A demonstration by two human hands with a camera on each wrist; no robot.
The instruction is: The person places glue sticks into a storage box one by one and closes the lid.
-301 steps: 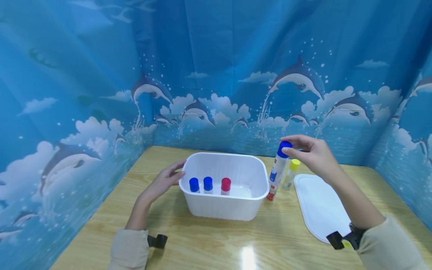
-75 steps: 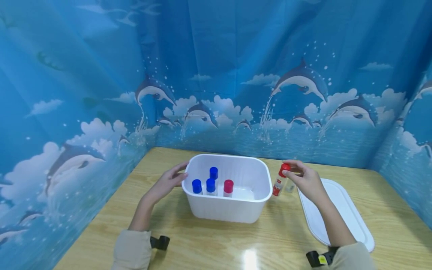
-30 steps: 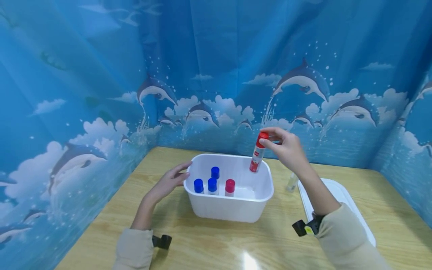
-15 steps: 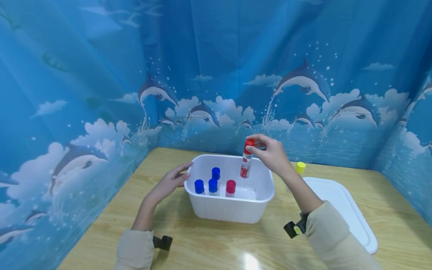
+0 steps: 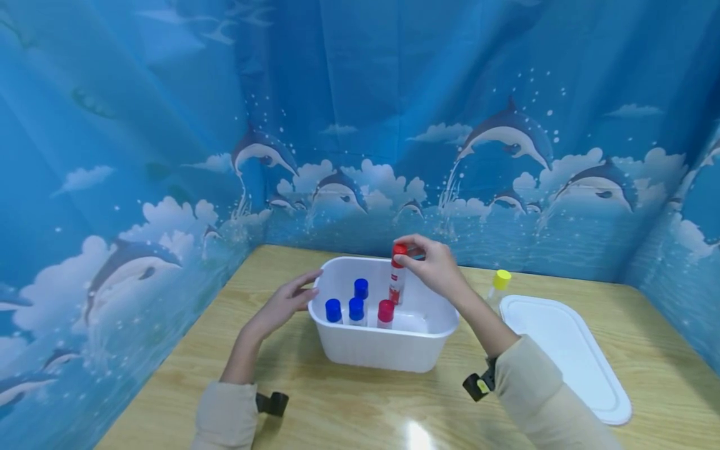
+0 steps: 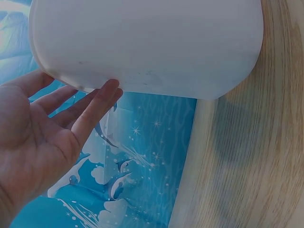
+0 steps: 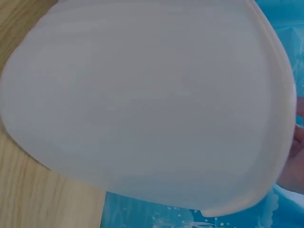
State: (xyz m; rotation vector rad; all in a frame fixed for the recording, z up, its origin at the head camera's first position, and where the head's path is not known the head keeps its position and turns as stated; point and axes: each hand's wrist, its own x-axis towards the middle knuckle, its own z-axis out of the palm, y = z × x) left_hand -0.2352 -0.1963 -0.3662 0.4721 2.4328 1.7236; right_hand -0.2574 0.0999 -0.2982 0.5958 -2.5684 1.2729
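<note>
Here my unclenched left hand point(image 5: 282, 303) touches the white tub point(image 5: 382, 350) at its left edge. From its front-left corner to mid-tub stand three blue-capped tubes point(image 5: 356, 309) and a crimson-capped tube point(image 5: 385, 310); my right hand point(image 5: 433, 264) pinches the bright-red-capped tube point(image 5: 396, 281), lower end inside. Rightward: a yellow-capped tube point(image 5: 500, 282), the white lid point(image 5: 565, 353).

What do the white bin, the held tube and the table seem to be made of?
White bin: probably moulded plastic, satiny, judging by its smooth walls and rounded corners.
Held tube: likely smooth plastic, from its evenly red cap and printed body; glass is possible.
Table: wood or wood-look laminate, since grain shows; a bright reflection suggests gloss.
</note>
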